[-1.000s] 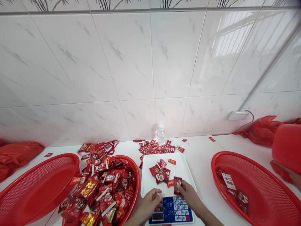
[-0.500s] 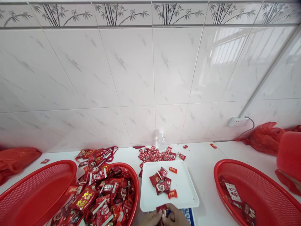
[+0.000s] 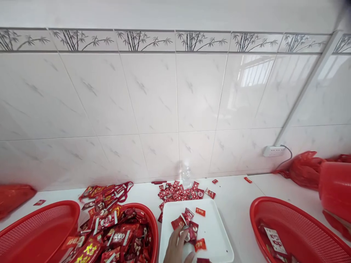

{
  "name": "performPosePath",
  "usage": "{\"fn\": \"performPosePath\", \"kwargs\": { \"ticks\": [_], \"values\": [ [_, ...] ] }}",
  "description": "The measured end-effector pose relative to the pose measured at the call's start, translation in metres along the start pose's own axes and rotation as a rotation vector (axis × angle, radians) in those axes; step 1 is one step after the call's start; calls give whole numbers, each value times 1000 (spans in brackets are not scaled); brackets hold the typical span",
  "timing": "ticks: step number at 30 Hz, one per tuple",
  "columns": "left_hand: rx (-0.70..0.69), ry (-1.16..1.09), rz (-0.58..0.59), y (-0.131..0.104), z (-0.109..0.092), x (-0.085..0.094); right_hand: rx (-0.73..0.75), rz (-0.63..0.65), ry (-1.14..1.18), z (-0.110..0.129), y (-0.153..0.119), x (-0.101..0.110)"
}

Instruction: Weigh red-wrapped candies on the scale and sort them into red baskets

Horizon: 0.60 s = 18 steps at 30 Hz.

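Note:
My left hand (image 3: pixel 176 247) reaches over the white tray (image 3: pixel 216 233), its fingers apart. Its fingertips are at the dark red candy packet (image 3: pixel 189 235) in the small pile; whether they touch it I cannot tell. Beside that lie another red packet (image 3: pixel 178 222), a red-and-white candy (image 3: pixel 188 215) and two small orange-red candies, one lower (image 3: pixel 200 244) and one higher (image 3: pixel 200 211). At the bottom edge part of a dark red packet (image 3: pixel 203 260) shows; what is under it is cut off. My right hand is out of view.
Left of the tray, a red basket (image 3: pixel 155 233) is heaped with candy packets; another red basket (image 3: pixel 74 212) stands farther left. Small red candies (image 3: pixel 178 191) and a clear bottle (image 3: pixel 186 175) are behind the tray. At right, a red basket (image 3: pixel 255 208) holds a number card (image 3: pixel 275 240).
Both hands were together on a red packet at the tray's front edge. Now my left hand is over the pile and my right hand has left view. The camera has tilted up.

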<state>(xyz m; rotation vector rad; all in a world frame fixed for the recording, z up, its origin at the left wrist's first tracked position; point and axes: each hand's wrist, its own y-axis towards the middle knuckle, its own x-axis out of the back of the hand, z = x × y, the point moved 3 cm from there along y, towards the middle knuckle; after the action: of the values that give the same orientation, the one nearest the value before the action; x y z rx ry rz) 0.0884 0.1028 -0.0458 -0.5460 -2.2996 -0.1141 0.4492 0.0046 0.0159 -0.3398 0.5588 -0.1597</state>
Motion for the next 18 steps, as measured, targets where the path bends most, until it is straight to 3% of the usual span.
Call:
{"fn": "performPosePath", "kwargs": {
  "ticks": [2,6,9,14,16,18],
  "values": [
    [-41,177,-24,18,-6,4,15,-29,9,34,-10,16],
    [42,349,172,42,-15,2,64,-107,37,109,-32,54],
    [53,450,265,49,-17,0,105,-170,63,145,-38,84],
    [28,584,178,53,-6,-2,220,-420,142,157,-35,128],
    [-3,636,146,53,-1,-4,268,-471,172,146,-34,126],
    [-26,656,124,53,1,-4,283,-456,190,122,-31,104]
  ]
}}
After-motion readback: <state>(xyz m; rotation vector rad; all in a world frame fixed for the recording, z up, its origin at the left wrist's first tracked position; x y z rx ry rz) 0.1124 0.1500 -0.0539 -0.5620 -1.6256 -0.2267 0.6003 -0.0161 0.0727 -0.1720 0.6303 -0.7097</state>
